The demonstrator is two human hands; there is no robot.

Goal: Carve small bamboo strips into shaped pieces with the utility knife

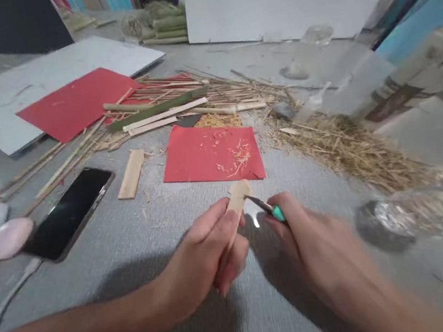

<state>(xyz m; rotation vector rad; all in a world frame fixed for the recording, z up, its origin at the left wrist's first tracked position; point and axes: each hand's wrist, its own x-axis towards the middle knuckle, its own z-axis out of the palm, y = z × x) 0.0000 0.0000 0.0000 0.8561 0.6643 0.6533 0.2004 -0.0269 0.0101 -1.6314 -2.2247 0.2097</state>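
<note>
My left hand (212,241) is closed round a flat, pale strip of wood (237,197), whose rounded upper end sticks out past the fingers. In my right hand (313,235) is a small carving knife (277,213) with a green-and-black handle, most of it hidden by the fingers. Its dark blade tip touches, or nearly touches, the right edge of the strip just below the rounded end. Beyond the strip lies a red sheet of card (198,155) scattered with thin pale shavings.
A flat wood piece (132,175) and a phone (74,210) lie at left. Behind the card is a pile of sticks and bamboo strips (165,107), with another red sheet (75,102). Straw (342,151) and a clear plastic bottle (400,218) are at right.
</note>
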